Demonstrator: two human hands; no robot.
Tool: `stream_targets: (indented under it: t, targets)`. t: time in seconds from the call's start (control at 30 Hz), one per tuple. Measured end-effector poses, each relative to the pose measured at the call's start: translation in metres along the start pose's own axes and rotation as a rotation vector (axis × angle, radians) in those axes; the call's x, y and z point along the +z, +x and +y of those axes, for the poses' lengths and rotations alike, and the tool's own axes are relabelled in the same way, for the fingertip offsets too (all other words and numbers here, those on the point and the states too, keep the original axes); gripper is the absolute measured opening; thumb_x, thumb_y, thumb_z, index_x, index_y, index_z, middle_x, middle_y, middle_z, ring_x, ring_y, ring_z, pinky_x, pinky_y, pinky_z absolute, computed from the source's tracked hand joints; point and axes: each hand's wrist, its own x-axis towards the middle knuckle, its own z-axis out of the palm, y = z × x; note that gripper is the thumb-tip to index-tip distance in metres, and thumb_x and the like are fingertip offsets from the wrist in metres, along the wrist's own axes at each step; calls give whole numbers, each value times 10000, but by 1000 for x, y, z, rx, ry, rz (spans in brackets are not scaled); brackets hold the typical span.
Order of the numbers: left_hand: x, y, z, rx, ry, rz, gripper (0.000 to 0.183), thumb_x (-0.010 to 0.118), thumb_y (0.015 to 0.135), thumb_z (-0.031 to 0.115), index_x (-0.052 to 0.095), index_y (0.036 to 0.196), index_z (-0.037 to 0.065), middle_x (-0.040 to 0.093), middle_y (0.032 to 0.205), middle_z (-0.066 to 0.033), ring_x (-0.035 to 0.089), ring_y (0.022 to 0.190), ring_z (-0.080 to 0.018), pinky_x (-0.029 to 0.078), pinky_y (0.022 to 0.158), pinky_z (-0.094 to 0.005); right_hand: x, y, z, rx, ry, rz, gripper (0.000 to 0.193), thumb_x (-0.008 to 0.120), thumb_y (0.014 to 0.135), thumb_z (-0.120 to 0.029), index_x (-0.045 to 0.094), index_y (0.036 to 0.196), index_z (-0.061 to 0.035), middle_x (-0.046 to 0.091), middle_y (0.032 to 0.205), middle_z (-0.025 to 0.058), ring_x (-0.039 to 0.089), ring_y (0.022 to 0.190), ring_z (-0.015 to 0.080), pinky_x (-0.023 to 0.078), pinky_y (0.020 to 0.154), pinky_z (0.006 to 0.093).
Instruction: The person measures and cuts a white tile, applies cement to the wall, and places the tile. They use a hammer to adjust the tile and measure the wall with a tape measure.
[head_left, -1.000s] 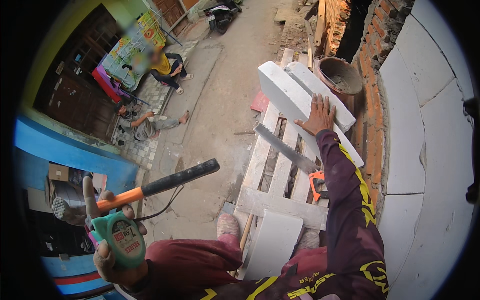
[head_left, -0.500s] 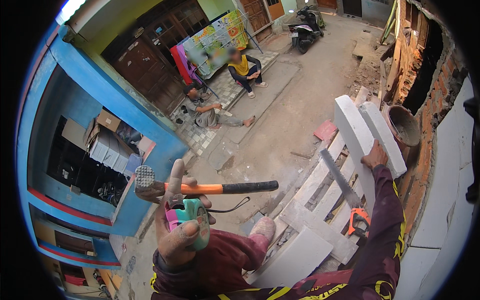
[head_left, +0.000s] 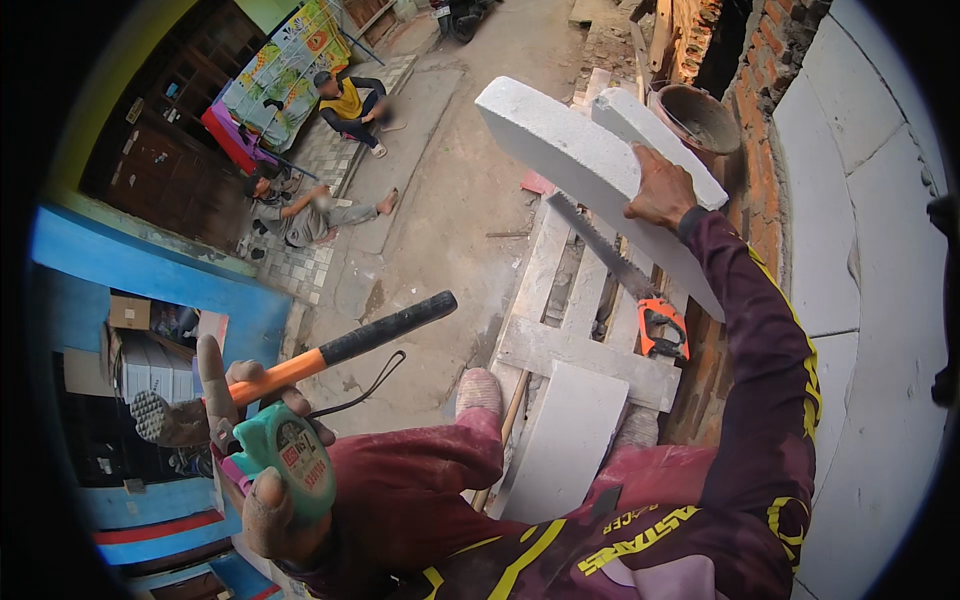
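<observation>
Right hand (head_left: 662,187) curls over white block's (head_left: 560,135) edge, right, beside second slab (head_left: 655,135); likely stiff, chip-prone, best gripped mid-edge. Left hand (head_left: 268,508) wraps hammer (head_left: 335,350), tape measure (head_left: 300,460).

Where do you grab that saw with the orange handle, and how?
Probably best by the orange handle, coming from the person's side: its loop sits at the end nearer the person, shaped for fingers to wrap through, while the metal blade points away up the slatted wood.

A head-worn fisheye looks down on both nearby hands (head_left: 664,188).
</observation>
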Motion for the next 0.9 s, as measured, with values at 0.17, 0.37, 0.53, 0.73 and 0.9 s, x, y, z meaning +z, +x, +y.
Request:
stream_targets:
  t: [0.17, 0.37, 0.53, 0.73, 0.9]
  targets:
    - [2, 0, 3, -46, -73, -70, 1193, 774, 734, 273, 39, 1632, -4, 445, 1412, -187, 602, 1110, -277, 624, 786, -356, -2, -27, -53, -164, -9, -140, 1016, 844, 551, -244, 470, 1472, -36, 657, 1207, 176, 681, 1074, 369, 556, 934, 446]
    - [8, -5, 8, -66, -56, -72, 1204, 794, 713, 245, 57, 1632, -3, 458, 1403, -182, 608, 1110, -257, 637, 782, -334, 48, -39, -95, -405, 32, -385, 1017, 867, 494, -207, 516, 1428, -7, 682, 1169, 177, 697, 1047, 372, 574, 861, 457]
    - [6, -6, 5, -60, 35, -63, 1164, 750, 745, 297, 63, 1628, -25, 425, 1450, -236, 596, 1132, -277, 607, 787, -347, 83, -36, -98, -547, 3, -498, 872, 849, 479, -180, 584, 1299, -47, 676, 1181, 168, 698, 1030, 379, 575, 815, 469]
    - [3, -6, -2, -73, 69, -34, 1133, 734, 761, 304, 82, 1622, -38, 407, 1467, -259, 560, 1143, -274, 589, 806, -342, 88, -27, -75, -613, -35, -507, 928, 802, 508, -142, 534, 1392, -60, 640, 1271, 153, 689, 1073, 353, 573, 855, 462]
    - [4, -6, -2, -118, 55, -15, 1141, 759, 766, 312, 89, 1620, -42, 412, 1455, -211, 571, 1113, -273, 587, 809, -347, 86, -15, -41, -586, -26, -494, 1037, 800, 523, -138, 466, 1504, -109, 636, 1286, 105, 666, 1131, 334, 583, 878, 423]
